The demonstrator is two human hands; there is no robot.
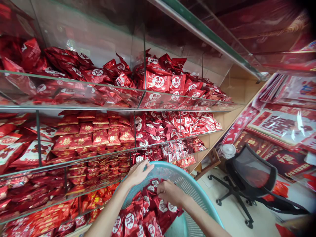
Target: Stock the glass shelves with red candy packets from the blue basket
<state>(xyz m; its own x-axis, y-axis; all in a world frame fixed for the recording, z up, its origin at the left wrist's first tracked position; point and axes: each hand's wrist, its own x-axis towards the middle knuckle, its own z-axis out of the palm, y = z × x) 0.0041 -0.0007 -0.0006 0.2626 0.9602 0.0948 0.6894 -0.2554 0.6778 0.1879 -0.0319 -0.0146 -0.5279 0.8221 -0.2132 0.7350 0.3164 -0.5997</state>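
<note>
The right hand (170, 192) is down inside the teal basket (178, 173), its fingers curled narrow against the red packets (129, 220) heaped there; the fingertips are partly hidden, so I cannot tell whether the grip has closed on a packet. The left hand (140, 171) rests at the basket's far rim, fingers bent over it and touching; how tightly that grip is set I cannot tell. The heap lies mostly toward the left of the basket, bare teal showing at the right. The lower edge of the picture cuts off the basket's near side, some packets and both forearms. Behind, glass shelves (74, 108) hold more red packets, the lower rows partly hidden by the left arm and the basket. The upper right corner is dark and blurred.
</note>
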